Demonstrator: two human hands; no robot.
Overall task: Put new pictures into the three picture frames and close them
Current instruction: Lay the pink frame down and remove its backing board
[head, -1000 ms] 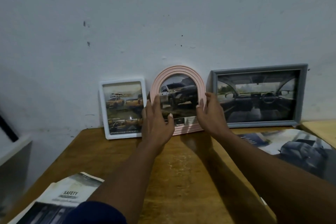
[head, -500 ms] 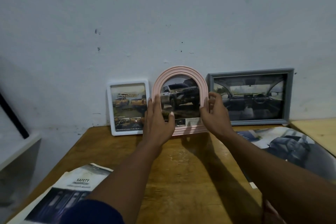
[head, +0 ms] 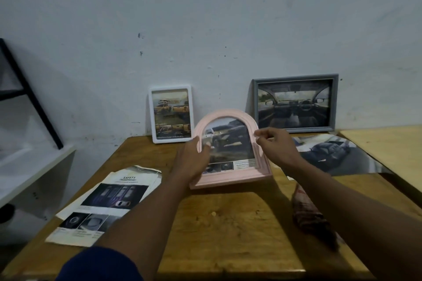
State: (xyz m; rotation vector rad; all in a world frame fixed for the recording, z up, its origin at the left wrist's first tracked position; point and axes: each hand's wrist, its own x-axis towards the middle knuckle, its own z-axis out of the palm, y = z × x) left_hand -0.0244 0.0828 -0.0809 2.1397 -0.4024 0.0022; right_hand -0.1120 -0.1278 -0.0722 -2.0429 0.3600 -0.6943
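Fingers, L: thumb [head: 204, 147] lies on the front glass and the other fingers go behind the left rim. L hand [head: 194, 159] grips the pink arched frame [head: 230, 177] on its left side.
Fingers, R: fingertips [head: 262, 136] pinch the right rim near where the arch starts to curve. R hand [head: 277, 147] holds the same frame.
Pink arched frame: btw both hands, over the middle of the wooden table [head: 228, 223], well apart from the wall [head: 205, 18], top tilted back, front facing the camera. Shadow lies under the bottom rail; can't tell if it touches the tabletop.
Pic inside: dark car + a pale one on rough ground, w/ a strip of small photos and text along the bottom.
White frame [head: 171, 114]: portrait, leaning on the wall at the table's back edge, left of the pink one. Holds a pic of yellowish trucks.
Grey frame [head: 294, 104]: landscape, leaning on the wall at back right. Shows a car interior w/ steering wheel.
SAFETY brochure [head: 109, 203]: flat on the table's left side, near the L forearm.
Car poster [head: 331, 153]: flat on the right, just beyond the R hand.
Cloth [head: 312, 217]: reddish, patterned, beside the R forearm; blurred.
Sleeve [head: 100, 264]: dark blue, on the L arm, bottom of view.
Off-table: black stand [head: 29, 96] and white shelf [head: 34, 166] at left.
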